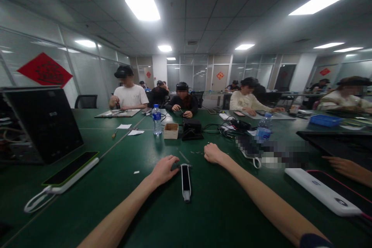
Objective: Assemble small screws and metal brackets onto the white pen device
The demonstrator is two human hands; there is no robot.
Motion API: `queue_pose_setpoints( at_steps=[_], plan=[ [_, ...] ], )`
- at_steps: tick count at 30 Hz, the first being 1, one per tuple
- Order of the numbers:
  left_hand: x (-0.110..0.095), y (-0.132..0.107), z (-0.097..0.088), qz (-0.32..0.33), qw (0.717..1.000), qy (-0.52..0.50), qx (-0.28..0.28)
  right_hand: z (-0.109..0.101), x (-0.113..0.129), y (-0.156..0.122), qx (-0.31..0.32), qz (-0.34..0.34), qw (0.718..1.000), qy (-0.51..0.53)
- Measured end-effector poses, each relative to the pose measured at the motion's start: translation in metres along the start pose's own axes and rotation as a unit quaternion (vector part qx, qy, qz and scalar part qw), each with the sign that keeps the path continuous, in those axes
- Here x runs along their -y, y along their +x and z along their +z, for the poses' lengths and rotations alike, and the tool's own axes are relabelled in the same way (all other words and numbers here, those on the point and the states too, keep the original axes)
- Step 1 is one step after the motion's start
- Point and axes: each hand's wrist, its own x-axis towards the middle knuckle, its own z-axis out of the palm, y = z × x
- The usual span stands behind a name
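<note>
My left hand [165, 169] rests on the green table, its thumb and forefinger apart and nothing between them. Just right of those fingertips lies a slim white-edged device with a dark face [186, 182], its long side pointing towards me. A thin grey piece crosses its far end; whether my fingers touch it I cannot tell. My right hand [213, 152] sits farther forward and to the right, fingers curled down on the tabletop. Its palm side is hidden. Beyond my left hand a thin clear strip [184, 157] lies flat, with small scraps between the hands.
A cardboard box [171, 131], a water bottle [157, 120] and a black stand [192, 128] are ahead. Phones with white power banks lie left [76, 174] and right [322, 192]. A black computer case [43, 124] stands left. Several people sit across; another person's hand [348, 168] is at right.
</note>
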Motion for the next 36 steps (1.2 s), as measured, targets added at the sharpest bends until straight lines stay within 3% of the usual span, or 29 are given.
queue_pose_setpoints(
  at_steps=[5, 9, 13, 17, 24, 31, 36],
  plan=[
    [-0.002, 0.001, -0.009, -0.009, 0.997, -0.057, -0.048, -0.017, 0.026, -0.007, -0.08, -0.085, 0.991, 0.068],
    [-0.001, 0.005, -0.003, -0.027, 0.98, -0.17, -0.096, -0.026, 0.059, -0.015, -0.12, -0.201, 0.955, 0.185],
    [0.001, 0.008, 0.003, -0.011, 0.957, -0.28, -0.081, -0.03, 0.08, -0.022, -0.137, -0.248, 0.928, 0.24],
    [0.002, 0.01, 0.005, -0.003, 0.934, -0.355, -0.044, -0.03, 0.082, -0.024, -0.156, -0.256, 0.919, 0.256],
    [-0.003, 0.006, 0.001, -0.058, 0.902, -0.427, -0.009, -0.03, 0.08, -0.023, -0.163, -0.238, 0.922, 0.258],
    [0.006, 0.008, -0.002, -0.05, 0.94, -0.337, -0.013, -0.034, 0.077, -0.024, -0.137, -0.18, 0.952, 0.204],
    [0.016, 0.006, -0.004, -0.036, 0.974, -0.222, 0.006, -0.034, 0.059, -0.019, -0.03, -0.124, 0.976, 0.179]
  ],
)
